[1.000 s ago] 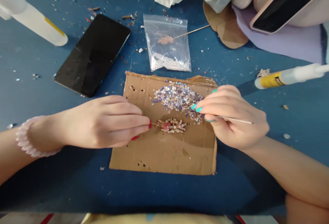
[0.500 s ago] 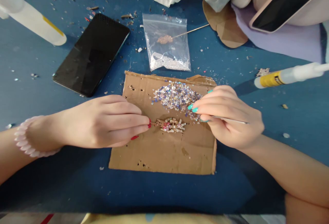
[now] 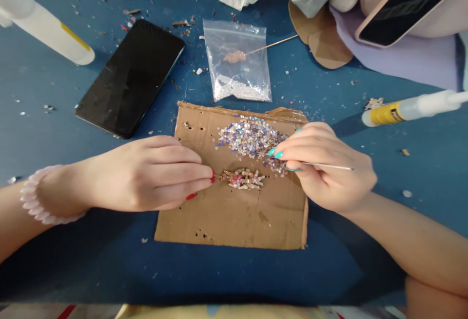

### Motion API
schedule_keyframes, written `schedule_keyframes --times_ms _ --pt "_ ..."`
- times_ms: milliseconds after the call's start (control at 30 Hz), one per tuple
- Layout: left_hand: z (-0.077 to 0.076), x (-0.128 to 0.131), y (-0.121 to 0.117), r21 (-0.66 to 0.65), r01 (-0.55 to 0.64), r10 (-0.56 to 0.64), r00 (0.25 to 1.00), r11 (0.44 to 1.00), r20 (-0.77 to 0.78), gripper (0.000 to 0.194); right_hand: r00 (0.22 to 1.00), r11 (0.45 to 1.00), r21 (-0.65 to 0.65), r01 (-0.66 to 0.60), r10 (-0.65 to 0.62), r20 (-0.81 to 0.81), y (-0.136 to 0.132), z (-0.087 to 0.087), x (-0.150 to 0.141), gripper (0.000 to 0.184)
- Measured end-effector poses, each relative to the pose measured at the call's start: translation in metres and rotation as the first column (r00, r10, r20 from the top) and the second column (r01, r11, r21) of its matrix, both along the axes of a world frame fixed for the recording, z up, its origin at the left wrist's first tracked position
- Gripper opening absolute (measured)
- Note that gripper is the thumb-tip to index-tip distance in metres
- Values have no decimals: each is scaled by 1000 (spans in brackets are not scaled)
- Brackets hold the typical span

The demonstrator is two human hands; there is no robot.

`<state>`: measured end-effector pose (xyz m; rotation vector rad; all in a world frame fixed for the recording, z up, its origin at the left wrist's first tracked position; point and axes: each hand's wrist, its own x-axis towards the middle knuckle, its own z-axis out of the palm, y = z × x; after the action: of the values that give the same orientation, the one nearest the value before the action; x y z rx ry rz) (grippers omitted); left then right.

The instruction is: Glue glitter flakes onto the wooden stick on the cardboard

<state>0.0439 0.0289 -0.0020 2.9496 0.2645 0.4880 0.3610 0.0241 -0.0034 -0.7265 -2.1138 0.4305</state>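
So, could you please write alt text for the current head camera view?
Two bare hands work over cardboard: the left hand holds a beaded ornament by its stem, the right hand a thin tool at a pile of small chips. A phone and a clear bag lie beyond.

A left hand [image 3: 161,175] grips the stem of a beaded ornament [image 3: 244,179] over a cardboard sheet [image 3: 234,221] at the frame's center, while a right hand [image 3: 329,165], nails painted turquoise, holds a thin metal tool [image 3: 325,166] at a pile of glittering chips [image 3: 250,136]. A black phone [image 3: 130,79] lies at upper left; a clear zip bag [image 3: 239,72] rests at upper center.
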Motion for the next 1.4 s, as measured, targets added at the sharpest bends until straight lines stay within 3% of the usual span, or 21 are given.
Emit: schedule_keyframes --times_ms 1033,1267,1400 --pt "0 2 1 0 0 0 1000 1000 12 30 1000 1000 -12 -24 24 -17 1 3 1 9" --pt "1 1 2 -20 2 -2 1000 1000 6 29 994 992 -62 -109 109 -1 -4 11 2 6" --pt "2 1 1 -23 -6 7 1000 1000 19 29 975 977 -112 -183 195 111 -11 21 2 9"
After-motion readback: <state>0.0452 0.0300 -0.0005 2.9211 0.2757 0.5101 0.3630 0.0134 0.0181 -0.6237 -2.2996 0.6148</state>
